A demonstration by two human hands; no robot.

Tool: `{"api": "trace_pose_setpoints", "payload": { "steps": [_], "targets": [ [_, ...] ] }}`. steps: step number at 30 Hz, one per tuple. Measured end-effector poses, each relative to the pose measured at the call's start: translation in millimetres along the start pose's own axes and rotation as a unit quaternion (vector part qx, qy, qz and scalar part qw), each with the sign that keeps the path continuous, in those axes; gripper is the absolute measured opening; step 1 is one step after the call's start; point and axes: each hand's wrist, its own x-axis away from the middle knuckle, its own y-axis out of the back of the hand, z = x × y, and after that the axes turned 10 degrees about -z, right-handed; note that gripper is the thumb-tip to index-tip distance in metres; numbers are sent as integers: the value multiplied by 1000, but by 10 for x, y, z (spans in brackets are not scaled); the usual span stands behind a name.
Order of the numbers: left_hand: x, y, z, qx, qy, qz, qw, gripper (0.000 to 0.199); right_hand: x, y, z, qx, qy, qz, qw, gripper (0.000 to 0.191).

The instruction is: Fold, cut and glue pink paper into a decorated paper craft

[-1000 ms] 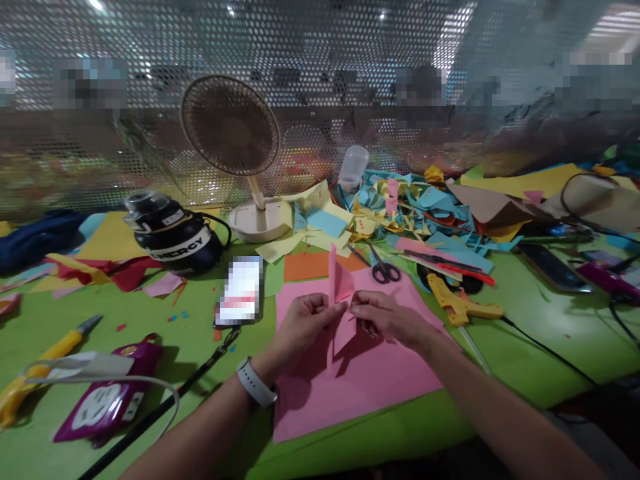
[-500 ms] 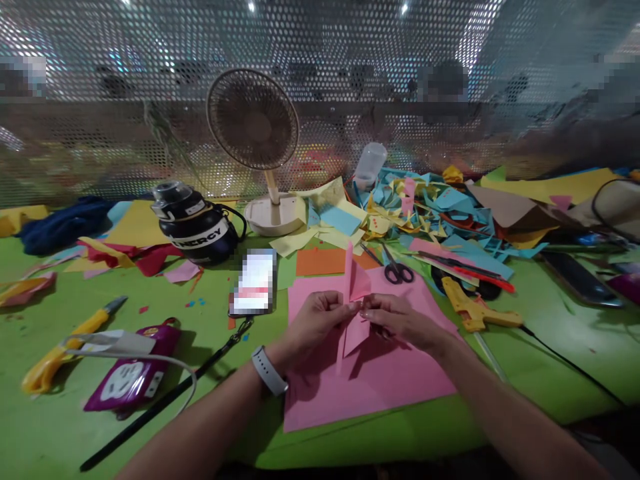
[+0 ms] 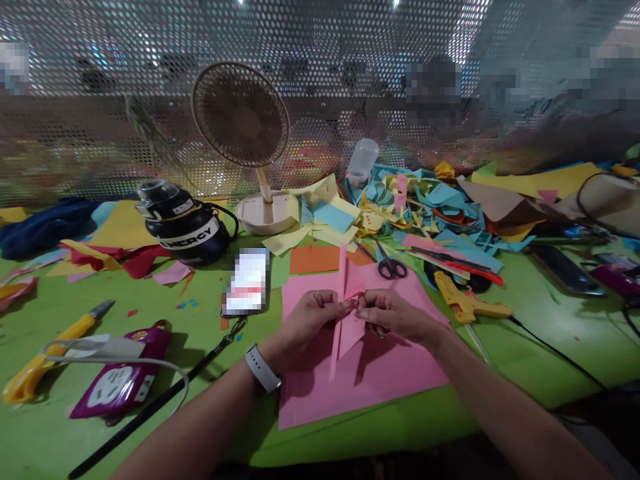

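Counts: two bare hands, one folded pink paper, one pair of scissors, one yellow glue gun, one fan, two phones (one lit, one dark). Pink sheets lie beneath the hands; number not readable.

Pose: forearms enter from the lower edge and converge at centre frame. Left hand and right hand have curled fingers, fingertips nearly meeting.

Grip: both pinches closed on the folded paper, left at its strip-like edge, right at its inner fold.

Orientation: paper sits just below centre; long axis near vertical in frame, top leaning slightly right, flap pointing right.
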Motion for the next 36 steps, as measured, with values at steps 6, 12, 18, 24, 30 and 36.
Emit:
{"api": "trace_pose_setpoints", "payload": {
  "steps": [6,12,18,24,30,36],
  "targets": [
    [46,-11,-60,55,9,22,998,35,1,-4,19,10,-10,-5,1000,20],
    [9,34,-30,34,5,29,999,31,8,-6,17,7,-21,3,1000,22],
    [-32,36,-7,-4,-36,9,999,36,18,-39,40,-24,-30,-32,999,30],
    [-30,46,-19,-4,-20,22,1000,35,-17,-49,27,1,-29,-30,999,32],
    [-16,66,-60,5,-12,-1,1000,28,-39,-40,7,-17,-22,-50,998,30],
    [11,44,-93,4,-8,1,1000,26,-49,-30,-23,-40,-13,-56,998,29]
  ]
}}
